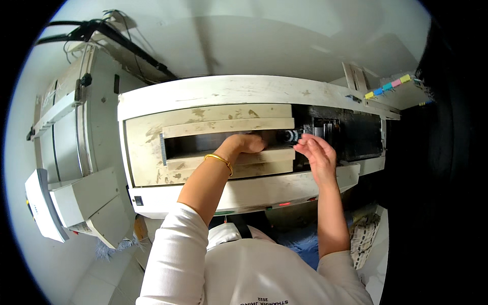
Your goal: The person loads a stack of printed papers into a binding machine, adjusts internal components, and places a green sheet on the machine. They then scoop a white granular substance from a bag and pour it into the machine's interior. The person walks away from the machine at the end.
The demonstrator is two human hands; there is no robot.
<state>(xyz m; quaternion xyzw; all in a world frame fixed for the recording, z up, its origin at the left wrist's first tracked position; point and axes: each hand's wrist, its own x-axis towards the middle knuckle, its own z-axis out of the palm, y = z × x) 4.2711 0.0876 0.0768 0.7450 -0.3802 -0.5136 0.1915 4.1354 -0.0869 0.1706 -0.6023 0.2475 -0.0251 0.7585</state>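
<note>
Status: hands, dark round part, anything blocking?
Left hand at long slot, fingers hidden. Right hand at dark round part, grip unclear. Part at slot's right end. Left hand blocks view into slot's middle.

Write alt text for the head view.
A person's left hand bends down at the dark slot of a long white machine; the right hand is beside a round dark fitting near the slot's right end. A yellow bangle circles the left forearm.

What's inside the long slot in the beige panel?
The slot looks dark inside toward its left end, with no detail discernible. The left hand covers part of it; what lies beneath can't be seen.
</note>
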